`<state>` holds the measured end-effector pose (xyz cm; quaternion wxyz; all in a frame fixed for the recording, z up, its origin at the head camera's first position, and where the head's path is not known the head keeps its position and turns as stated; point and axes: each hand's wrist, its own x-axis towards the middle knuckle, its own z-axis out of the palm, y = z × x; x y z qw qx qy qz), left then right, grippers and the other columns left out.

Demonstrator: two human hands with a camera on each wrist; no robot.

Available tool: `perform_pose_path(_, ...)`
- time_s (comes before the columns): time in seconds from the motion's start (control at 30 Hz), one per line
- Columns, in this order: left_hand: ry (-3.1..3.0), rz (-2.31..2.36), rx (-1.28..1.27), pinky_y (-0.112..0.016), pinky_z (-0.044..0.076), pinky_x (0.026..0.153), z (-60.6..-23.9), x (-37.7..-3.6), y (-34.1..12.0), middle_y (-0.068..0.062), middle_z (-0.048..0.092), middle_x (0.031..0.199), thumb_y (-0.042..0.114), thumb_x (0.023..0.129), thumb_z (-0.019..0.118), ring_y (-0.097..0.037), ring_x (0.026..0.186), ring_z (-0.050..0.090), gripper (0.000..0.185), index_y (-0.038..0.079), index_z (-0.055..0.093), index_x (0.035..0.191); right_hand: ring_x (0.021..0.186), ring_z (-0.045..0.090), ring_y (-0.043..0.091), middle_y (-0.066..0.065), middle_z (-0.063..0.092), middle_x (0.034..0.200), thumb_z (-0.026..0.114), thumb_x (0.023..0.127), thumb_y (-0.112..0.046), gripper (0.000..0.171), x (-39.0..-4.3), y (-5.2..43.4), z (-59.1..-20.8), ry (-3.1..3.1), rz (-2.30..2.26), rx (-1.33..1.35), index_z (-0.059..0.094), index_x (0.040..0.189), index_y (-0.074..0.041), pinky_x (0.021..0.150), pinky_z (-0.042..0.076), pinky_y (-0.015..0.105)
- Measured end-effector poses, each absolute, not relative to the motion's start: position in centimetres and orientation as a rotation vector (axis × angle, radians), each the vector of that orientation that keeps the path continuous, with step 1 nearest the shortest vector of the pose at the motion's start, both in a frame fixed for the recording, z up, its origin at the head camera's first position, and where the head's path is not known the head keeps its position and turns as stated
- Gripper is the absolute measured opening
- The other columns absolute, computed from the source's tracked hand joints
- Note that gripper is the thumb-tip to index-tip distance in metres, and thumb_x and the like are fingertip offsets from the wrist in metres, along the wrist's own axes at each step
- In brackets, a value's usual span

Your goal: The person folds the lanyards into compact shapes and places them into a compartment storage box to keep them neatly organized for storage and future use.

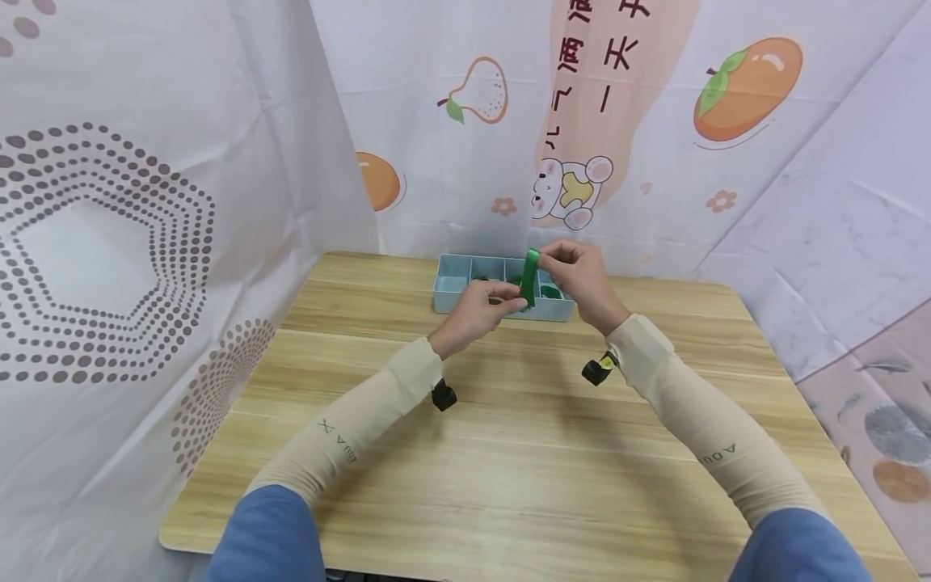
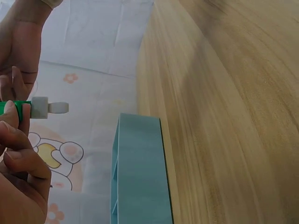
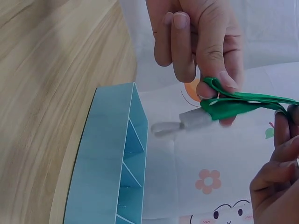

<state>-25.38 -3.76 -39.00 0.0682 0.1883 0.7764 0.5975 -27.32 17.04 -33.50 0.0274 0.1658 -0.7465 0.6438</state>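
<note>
In the head view a green lanyard strap (image 1: pixel 529 279) stands nearly upright between both hands, above a pale blue divided box. My right hand (image 1: pixel 585 281) pinches its upper end between thumb and fingers. The lower end is pinched by my left hand (image 1: pixel 476 314). Seen from the right wrist, the folded green lanyard strap (image 3: pixel 247 103) stretches from one hand to the other, and a greyish clip (image 3: pixel 194 120) hangs off its end near the right hand's fingertips. That same clip (image 2: pixel 41 107) shows whitish in the left wrist view.
The pale blue box (image 1: pixel 452 303) sits at the table's back edge, with several compartments. A green item (image 1: pixel 550 292) lies in its rightmost compartment; the hands partly cover the middle ones. Wood-grain table (image 1: pixel 502 453) extends in front, and a printed curtain (image 1: pixel 436 210) hangs behind.
</note>
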Motion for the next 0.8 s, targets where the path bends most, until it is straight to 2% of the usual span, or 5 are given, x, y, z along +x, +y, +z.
perform_pose_path(0.2, 2.317, 1.825, 0.583, -0.029, 0.045, 0.058, -39.3, -25.4, -3.8, 0.000, 0.071, 0.108, 0.032, 0.100, 0.071, -0.016, 0.076, 0.059, 0.029, 0.012, 0.075, 0.121, 0.058, 0.044, 0.012, -0.002, 0.056, 0.069, 0.076, 0.095, -0.021, 0.018, -27.6, 17.0, -33.3, -2.285, 1.970, 0.506, 0.077, 0.098, -0.003, 0.050, 0.036, 0.024)
perform_pose_path(0.37, 2.260, 1.872, 0.637, -0.028, 0.043, 0.057, -39.3, -25.4, -3.8, -0.003, 0.062, 0.090, 0.032, 0.101, 0.069, -0.014, 0.066, 0.052, 0.026, 0.011, 0.076, 0.114, 0.057, 0.044, 0.011, -0.003, 0.054, 0.068, 0.076, 0.095, -0.019, 0.018, -27.9, 17.2, -33.2, -2.256, 2.000, 0.462, 0.076, 0.101, -0.002, 0.049, 0.036, 0.024)
perform_pose_path(0.53, 2.145, 1.957, 0.696, -0.032, 0.041, 0.055, -39.2, -25.2, -3.7, -0.006, 0.058, 0.074, 0.026, 0.101, 0.069, -0.016, 0.058, 0.047, 0.021, 0.007, 0.076, 0.109, 0.057, 0.044, 0.010, -0.003, 0.061, 0.077, 0.072, 0.098, -0.013, 0.011, -28.3, 17.7, -33.6, -2.211, 2.131, 0.444, 0.076, 0.107, -0.007, 0.050, 0.036, 0.023)
perform_pose_path(0.63, 2.114, 1.978, 0.693, -0.032, 0.038, 0.054, -39.1, -25.1, -3.8, -0.008, 0.062, 0.077, 0.026, 0.100, 0.071, -0.016, 0.057, 0.044, 0.020, 0.008, 0.077, 0.108, 0.058, 0.045, 0.010, -0.002, 0.062, 0.081, 0.070, 0.099, -0.011, 0.011, -28.5, 18.0, -33.7, -2.186, 2.222, 0.439, 0.076, 0.109, -0.010, 0.050, 0.036, 0.022)
perform_pose_path(0.8, 2.133, 1.970, 0.650, -0.028, 0.038, 0.057, -39.2, -25.2, -4.0, -0.007, 0.072, 0.093, 0.027, 0.098, 0.074, -0.014, 0.066, 0.047, 0.021, 0.010, 0.079, 0.108, 0.057, 0.044, 0.010, -0.002, 0.060, 0.078, 0.071, 0.098, -0.010, 0.010, -28.6, 18.2, -33.8, -2.157, 2.347, 0.418, 0.077, 0.106, -0.011, 0.049, 0.033, 0.023)
